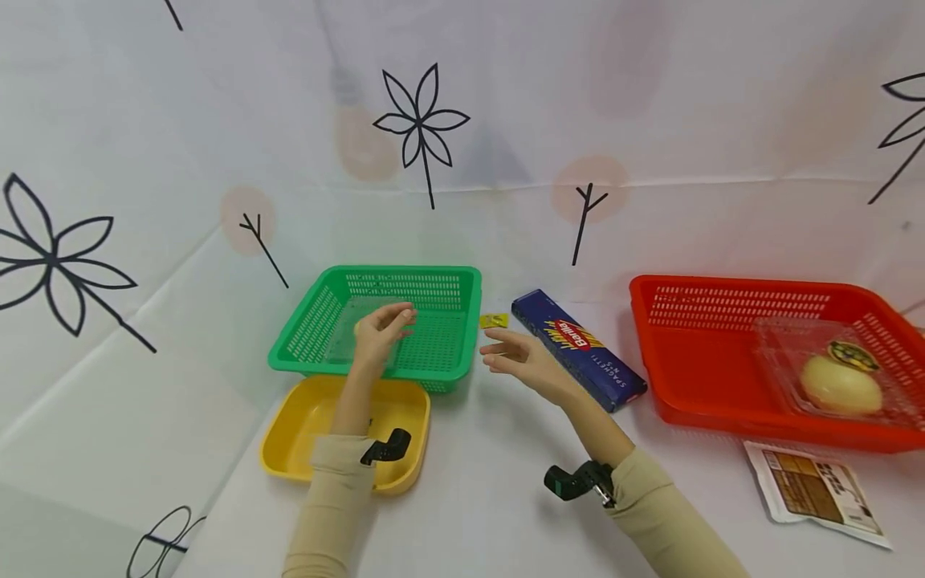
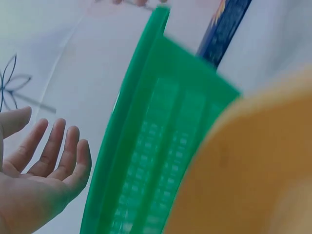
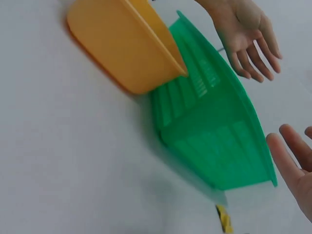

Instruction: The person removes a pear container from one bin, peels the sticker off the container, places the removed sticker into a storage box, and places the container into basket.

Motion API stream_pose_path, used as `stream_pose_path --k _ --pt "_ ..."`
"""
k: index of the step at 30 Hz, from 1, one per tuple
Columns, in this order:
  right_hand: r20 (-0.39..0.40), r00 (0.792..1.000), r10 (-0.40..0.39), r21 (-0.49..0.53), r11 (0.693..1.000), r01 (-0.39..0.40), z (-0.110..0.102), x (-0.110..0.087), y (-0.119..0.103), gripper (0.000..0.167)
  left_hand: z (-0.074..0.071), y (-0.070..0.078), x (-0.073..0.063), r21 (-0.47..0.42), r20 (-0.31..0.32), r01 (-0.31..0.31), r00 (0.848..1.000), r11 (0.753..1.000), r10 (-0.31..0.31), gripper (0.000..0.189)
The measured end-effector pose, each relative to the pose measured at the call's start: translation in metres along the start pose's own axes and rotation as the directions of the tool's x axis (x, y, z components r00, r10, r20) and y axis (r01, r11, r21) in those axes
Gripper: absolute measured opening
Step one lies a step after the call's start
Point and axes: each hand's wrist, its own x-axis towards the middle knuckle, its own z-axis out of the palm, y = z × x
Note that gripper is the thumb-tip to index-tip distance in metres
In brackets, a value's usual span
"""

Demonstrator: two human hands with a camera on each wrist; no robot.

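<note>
My left hand (image 1: 376, 333) hovers over the green basket (image 1: 475, 321), its fingers relaxed and apart from anything. Inside that basket lies a clear plastic container (image 1: 349, 327), partly covered by the hand. My right hand (image 1: 531, 363) is held in the air between the green basket and a blue spaghetti box (image 1: 571, 341), fingers loosely bent around nothing. In the left wrist view the left palm (image 2: 39, 183) faces up beside the basket wall (image 2: 141, 146). Both hands, the left (image 3: 243, 36) and part of the right (image 3: 297, 165), appear empty in the right wrist view.
A yellow tub (image 1: 425, 425) stands against the green basket's front. To the right is a red basket (image 1: 694, 361) with a clear tray (image 1: 776, 337) holding an onion-like round thing (image 1: 841, 385). A brown-white packet (image 1: 817, 491) lies before it. A small yellow packet (image 1: 495, 321) lies behind my right hand.
</note>
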Motion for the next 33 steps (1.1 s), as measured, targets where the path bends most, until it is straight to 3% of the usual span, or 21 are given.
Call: stream_pose_path --k 6,13,20,27,33 --pt "-0.036 0.999 0.019 -0.018 1.000 -0.019 -0.022 -0.029 0.012 0.051 0.029 -0.007 -0.005 -0.033 0.097 0.011 0.995 0.999 -0.008 0.030" --pt "-0.058 0.998 0.020 -0.052 0.998 -0.023 -0.038 -0.057 0.021 0.051 0.062 -0.019 -0.012 -0.088 0.151 -0.028 0.988 0.996 0.041 0.027" --pt "-0.145 0.989 0.034 -0.108 0.993 -0.050 -0.057 -0.089 0.026 0.051 0.094 -0.022 -0.013 -0.113 0.206 -0.032 0.977 0.993 0.055 0.029" --pt "-0.232 0.968 0.097 -0.189 0.972 -0.143 -0.076 -0.119 0.021 0.054 0.120 -0.016 -0.018 -0.116 0.226 -0.035 0.972 0.993 0.061 0.027" --pt "-0.253 0.966 0.056 -0.233 0.965 -0.117 -0.089 -0.142 0.007 0.050 0.149 -0.022 -0.019 -0.154 0.285 -0.002 0.957 0.988 0.046 0.028"
